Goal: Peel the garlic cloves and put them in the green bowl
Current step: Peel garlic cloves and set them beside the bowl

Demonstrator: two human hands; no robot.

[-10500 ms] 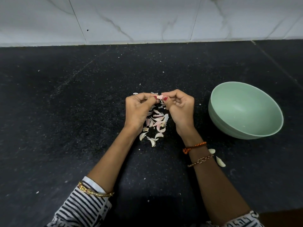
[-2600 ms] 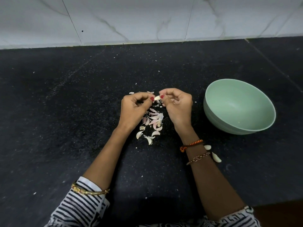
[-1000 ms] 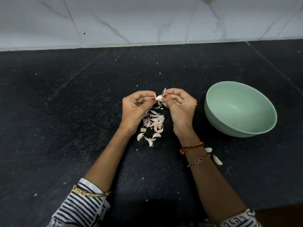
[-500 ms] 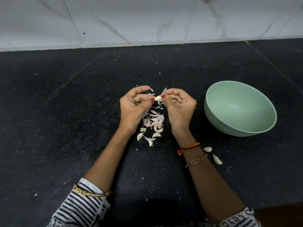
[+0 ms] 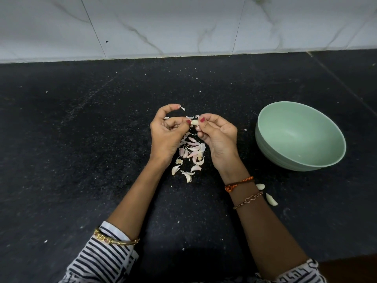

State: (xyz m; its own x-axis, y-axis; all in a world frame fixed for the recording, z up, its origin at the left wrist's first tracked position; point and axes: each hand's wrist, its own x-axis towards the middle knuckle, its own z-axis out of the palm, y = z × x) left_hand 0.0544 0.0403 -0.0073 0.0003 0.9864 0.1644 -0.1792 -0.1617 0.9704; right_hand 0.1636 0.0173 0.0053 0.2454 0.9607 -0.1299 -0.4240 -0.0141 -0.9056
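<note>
While both hands' fingers [image 5: 201, 120] pinch it, the garlic clove [image 5: 194, 122] shows partly.

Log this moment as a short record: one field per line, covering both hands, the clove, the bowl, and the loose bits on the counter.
left hand: fingers curled, thumb at the clove, a flake of skin at the raised forefinger tip
right hand: pinches the clove
garlic clove: between both thumbs, mostly bare
green bowl: right of hands, tilted, looks empty
peel pile: on black counter below hands
two loose cloves: beside right wrist
</note>
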